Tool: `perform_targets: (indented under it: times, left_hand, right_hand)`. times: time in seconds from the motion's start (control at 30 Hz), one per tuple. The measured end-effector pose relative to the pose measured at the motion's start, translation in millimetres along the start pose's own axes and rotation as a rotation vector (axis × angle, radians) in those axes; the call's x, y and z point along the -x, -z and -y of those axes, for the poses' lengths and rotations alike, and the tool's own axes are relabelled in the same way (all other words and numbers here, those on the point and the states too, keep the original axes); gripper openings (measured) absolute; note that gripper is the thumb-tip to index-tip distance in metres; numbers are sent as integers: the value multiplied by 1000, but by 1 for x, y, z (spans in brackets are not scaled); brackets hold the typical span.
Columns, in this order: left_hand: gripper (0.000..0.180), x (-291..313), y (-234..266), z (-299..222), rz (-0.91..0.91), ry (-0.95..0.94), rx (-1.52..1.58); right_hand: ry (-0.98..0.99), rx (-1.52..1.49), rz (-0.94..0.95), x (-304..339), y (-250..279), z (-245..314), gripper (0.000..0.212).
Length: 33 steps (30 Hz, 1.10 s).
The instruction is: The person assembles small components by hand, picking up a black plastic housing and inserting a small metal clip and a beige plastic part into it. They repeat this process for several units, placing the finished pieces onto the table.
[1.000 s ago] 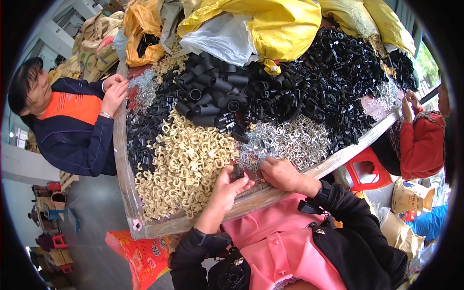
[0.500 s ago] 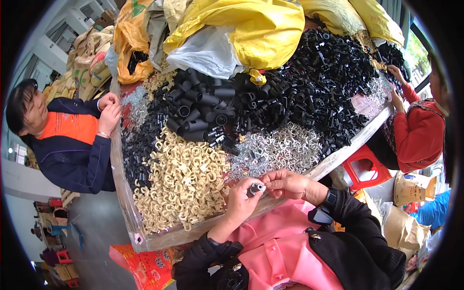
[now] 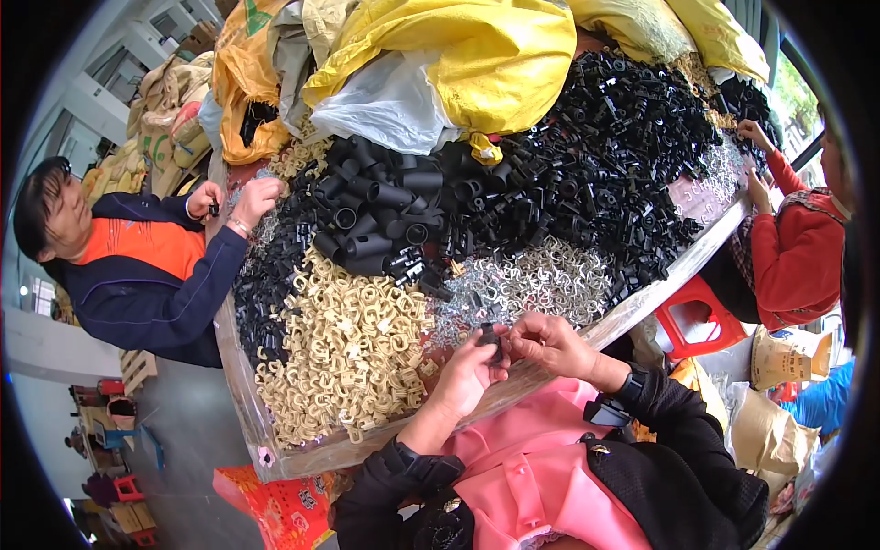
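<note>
Near the table's front edge, my left hand [image 3: 463,378] is closed round a small black plastic fitting [image 3: 491,343], held upright between thumb and fingers. My right hand [image 3: 553,346] sits close beside it, thumb and forefinger pinched together; whatever they hold, if anything, is too small to make out. Just beyond my hands lies a heap of silvery curved metal clips [image 3: 559,275], with small screws [image 3: 467,298] at its left side. Cream-coloured C-shaped plastic pieces [image 3: 344,357] are piled to the left of my left hand.
Black tubes [image 3: 394,191] and small black parts [image 3: 605,137] cover the table's middle and far right. Yellow sacks [image 3: 504,64] stand behind. A co-worker in orange and navy [image 3: 137,257] works at the left, another in red [image 3: 797,257] at the right, near a red stool [image 3: 701,316].
The fitting in my left hand has turned from its open end facing me to upright. My right fingers stay pinched beside it. The left co-worker's hand has reached onto the table.
</note>
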<state>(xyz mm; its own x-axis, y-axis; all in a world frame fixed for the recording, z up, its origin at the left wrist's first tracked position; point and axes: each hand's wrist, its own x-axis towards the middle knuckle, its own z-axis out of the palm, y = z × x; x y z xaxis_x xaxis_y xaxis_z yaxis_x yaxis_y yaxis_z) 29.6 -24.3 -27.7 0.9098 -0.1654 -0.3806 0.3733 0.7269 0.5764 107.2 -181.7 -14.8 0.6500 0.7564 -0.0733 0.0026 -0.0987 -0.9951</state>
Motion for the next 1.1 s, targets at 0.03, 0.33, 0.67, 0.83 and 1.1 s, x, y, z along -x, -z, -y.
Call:
perform_targets:
  times: [0.03, 0.33, 0.67, 0.83, 1.1]
  left_hand:
    - [24, 1, 1, 0, 82, 52, 222]
    - [27, 13, 5, 8, -63, 4, -28]
    - [30, 22, 6, 14, -6, 27, -201]
    - [29, 19, 5, 11, 22, 11, -243]
    - [21, -4, 16, 6, -53, 107, 109]
  right_hand:
    - [51, 195, 1, 0, 3, 5, 6]
    - [541, 816, -7, -2, -7, 21, 15]
    - [475, 864, 95, -1, -13, 27, 19]
    - [520, 819, 59, -3, -11, 20, 18]
    - [420, 1234, -323, 2, 37, -4, 17]
